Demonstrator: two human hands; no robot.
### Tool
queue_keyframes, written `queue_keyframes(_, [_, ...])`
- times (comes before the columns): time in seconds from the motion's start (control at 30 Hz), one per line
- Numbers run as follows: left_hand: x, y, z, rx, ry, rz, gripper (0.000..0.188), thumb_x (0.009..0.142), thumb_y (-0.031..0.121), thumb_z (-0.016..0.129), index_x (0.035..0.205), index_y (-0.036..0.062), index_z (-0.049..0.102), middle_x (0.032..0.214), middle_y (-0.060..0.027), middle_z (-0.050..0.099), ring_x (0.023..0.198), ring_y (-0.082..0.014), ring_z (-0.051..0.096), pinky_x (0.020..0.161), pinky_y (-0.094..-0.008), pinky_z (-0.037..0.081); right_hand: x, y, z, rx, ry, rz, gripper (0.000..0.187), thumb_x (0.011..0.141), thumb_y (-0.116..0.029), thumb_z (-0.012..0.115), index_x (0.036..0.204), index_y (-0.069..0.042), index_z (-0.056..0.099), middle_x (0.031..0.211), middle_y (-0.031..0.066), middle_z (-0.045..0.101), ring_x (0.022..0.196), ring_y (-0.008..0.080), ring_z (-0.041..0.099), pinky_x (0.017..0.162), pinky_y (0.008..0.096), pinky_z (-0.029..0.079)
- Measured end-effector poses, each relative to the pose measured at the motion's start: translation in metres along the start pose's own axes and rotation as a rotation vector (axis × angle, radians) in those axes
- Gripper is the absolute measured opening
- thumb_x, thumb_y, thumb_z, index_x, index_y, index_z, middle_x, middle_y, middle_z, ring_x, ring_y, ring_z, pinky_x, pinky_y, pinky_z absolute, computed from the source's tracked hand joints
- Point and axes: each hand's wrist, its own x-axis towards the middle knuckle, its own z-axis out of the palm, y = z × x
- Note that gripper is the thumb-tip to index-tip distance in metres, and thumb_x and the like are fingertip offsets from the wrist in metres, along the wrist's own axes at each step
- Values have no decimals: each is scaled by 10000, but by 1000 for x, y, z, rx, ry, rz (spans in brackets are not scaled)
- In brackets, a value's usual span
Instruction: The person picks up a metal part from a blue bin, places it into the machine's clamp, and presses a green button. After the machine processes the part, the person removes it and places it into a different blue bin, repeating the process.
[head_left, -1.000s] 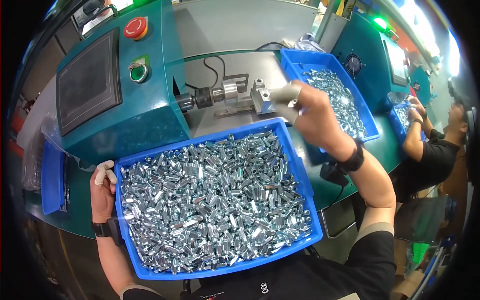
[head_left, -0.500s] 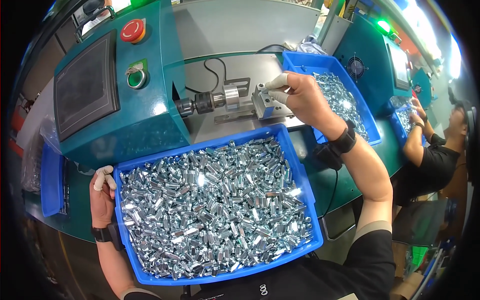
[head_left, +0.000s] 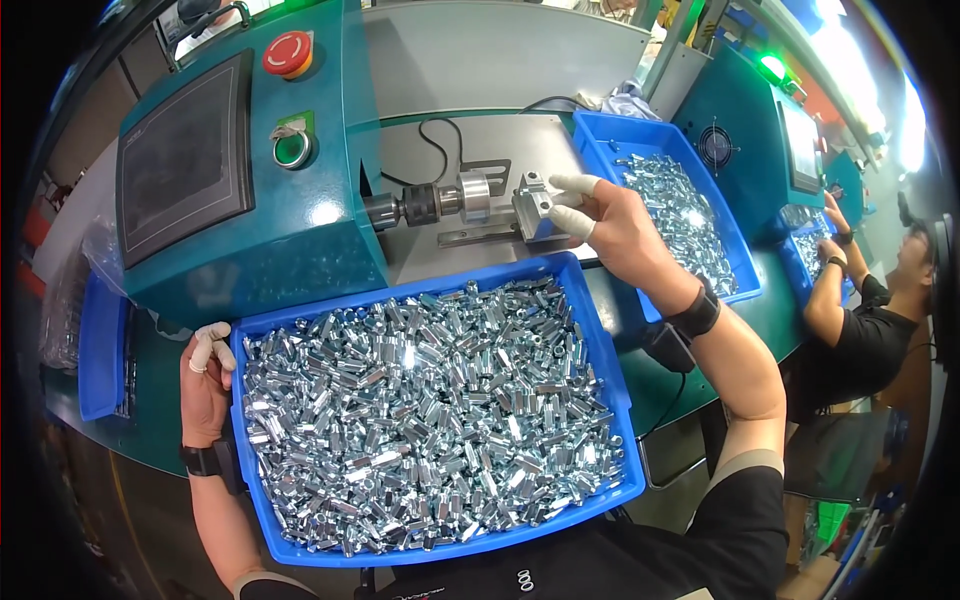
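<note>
My right hand [head_left: 618, 225], with pale finger cots, is at the right side of a small metal block fixture [head_left: 536, 208]. Its thumb and index finger are spread apart, their tips at the block, with no part visible between them. Facing the block from the left is a dark chuck with a silver collar [head_left: 474, 196], jutting from a green machine [head_left: 330, 225]. My left hand [head_left: 207, 375] has its fingers curled at the upper left corner of a big blue tray [head_left: 628, 400]; whatever they hold, if anything, is hidden. Shiny hexagonal metal sleeves [head_left: 430, 420] heap up in that tray.
A second blue tray [head_left: 598, 135] with similar metal pieces stands right of the fixture. The machine carries a dark screen [head_left: 185, 160], a red stop button [head_left: 288, 54] and a green button [head_left: 291, 148]. Another person [head_left: 875, 300] works at a similar machine on the right.
My right thumb and index finger have parted and shifted from the block's top to its right side. The block sits slightly closer to the chuck. My left hand stays at the tray corner.
</note>
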Motion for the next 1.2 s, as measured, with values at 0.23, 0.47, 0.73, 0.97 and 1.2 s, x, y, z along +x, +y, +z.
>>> queue_keyframes(0.23, [-2, 6, 6, -2, -7, 1, 319, 1086, 292, 475, 1152, 19, 624, 707, 9, 541, 539, -46, 413, 495, -191, 329, -4, 2, -5, 141, -172, 69, 472, 948, -150, 728, 1361, 42, 600, 1141, 99, 717, 1002, 117, 657, 866, 267, 532])
queue_keyframes(0.47, [-1, 3, 1, -10, -2, -4, 311, 1078, 288, 484, 1140, 22, 633, 712, -6, 572, 530, -53, 431, 501, -186, 338, 14, -11, -22, 119, -405, 12, 470, 928, -141, 746, 1359, 1, 624, 1150, 79, 723, 1039, 123, 649, 929, 280, 515])
queue_keyframes(0.73, [0, 3, 1, 1, 9, 4, 320, 1082, 300, 479, 1136, 24, 631, 694, 10, 534, 529, -47, 406, 495, -189, 320, 47, 2, -25, 39, -632, -80, 551, 881, -233, 789, 1372, -40, 629, 1180, 90, 700, 1117, 206, 635, 1037, 354, 472])
queue_keyframes(0.97, [0, 1, 2, -2, 5, 5, 315, 1082, 284, 466, 1132, 21, 631, 694, 3, 542, 532, -51, 412, 499, -192, 326, 41, 11, -20, 175, -584, -119, 542, 888, -248, 786, 1356, -19, 634, 1184, 102, 709, 1116, 210, 643, 1036, 355, 474])
queue_keyframes(1.2, [0, 2, 3, 4, 11, 14, 317, 1078, 281, 468, 1124, 14, 632, 691, 1, 541, 532, -57, 412, 500, -193, 320, 39, 8, -19, 170, -549, -85, 505, 930, -286, 746, 1327, 11, 648, 1144, 84, 725, 956, 124, 636, 827, 276, 526])
